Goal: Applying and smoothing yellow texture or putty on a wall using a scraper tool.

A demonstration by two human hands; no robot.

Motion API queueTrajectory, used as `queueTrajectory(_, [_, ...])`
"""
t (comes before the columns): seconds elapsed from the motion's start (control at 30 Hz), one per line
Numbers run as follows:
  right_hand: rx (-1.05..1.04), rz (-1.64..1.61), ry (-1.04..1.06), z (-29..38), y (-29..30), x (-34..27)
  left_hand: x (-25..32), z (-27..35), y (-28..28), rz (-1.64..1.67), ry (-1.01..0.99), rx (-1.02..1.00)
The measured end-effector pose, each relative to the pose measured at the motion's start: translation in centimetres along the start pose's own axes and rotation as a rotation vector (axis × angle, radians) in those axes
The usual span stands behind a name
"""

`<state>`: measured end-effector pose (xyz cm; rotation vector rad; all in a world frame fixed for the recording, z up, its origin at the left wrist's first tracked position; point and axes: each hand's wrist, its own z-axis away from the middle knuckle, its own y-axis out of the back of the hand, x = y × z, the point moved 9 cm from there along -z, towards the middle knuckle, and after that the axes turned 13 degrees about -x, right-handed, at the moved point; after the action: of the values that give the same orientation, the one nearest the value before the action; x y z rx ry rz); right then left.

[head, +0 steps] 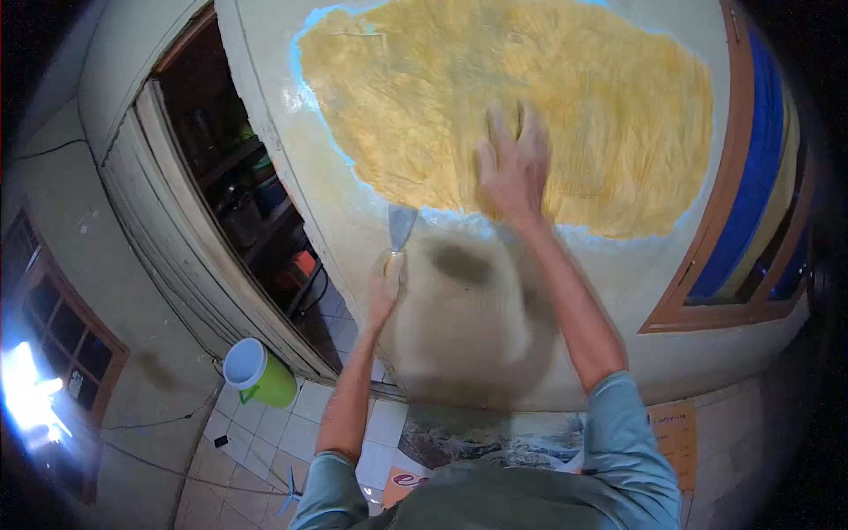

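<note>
My left hand [386,281] is closed around the handle of a putty knife [401,225], whose wide metal blade points up at the lower left edge of a large yellowish patch [397,99] on the wall. Light blue paint [338,142] borders this irregular patch. Slightly blurred, my right hand [517,165] lies over the lower middle of the patch with its fingers spread and nothing in them. Whether its fingertips touch the wall cannot be told. The pale wall [464,331] below carries shadows of my head and arms.
A doorway with dark shelves [252,218] opens at the left. Near it a lime green bucket [275,381] stands on the tiled floor [305,421]. A wood-framed window [745,315] is at the right. Cables and a small blue tripod [290,493] are at lower left.
</note>
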<state>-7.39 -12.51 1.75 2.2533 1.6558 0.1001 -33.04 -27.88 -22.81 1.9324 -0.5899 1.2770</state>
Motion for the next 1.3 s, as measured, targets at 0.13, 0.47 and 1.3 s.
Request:
queueTrajectory(0.13, [0.192, 0.341, 0.163, -12.2, 7.7, 4.7, 3.7, -0.5, 3.2, -0.248, -0.387, 0.002])
queueTrajectory(0.47, [0.100, 0.428, 0.060, -15.8, 7.8, 5.3, 5.2, -1.5, 0.3, -0.496, -0.509, -0.099])
queueTrajectory(1.3, [-0.027, 0.317, 0.332, -12.9, -10.4, -12.8, 3.7, -5.0, 4.6, 0.574, -0.263, 0.302])
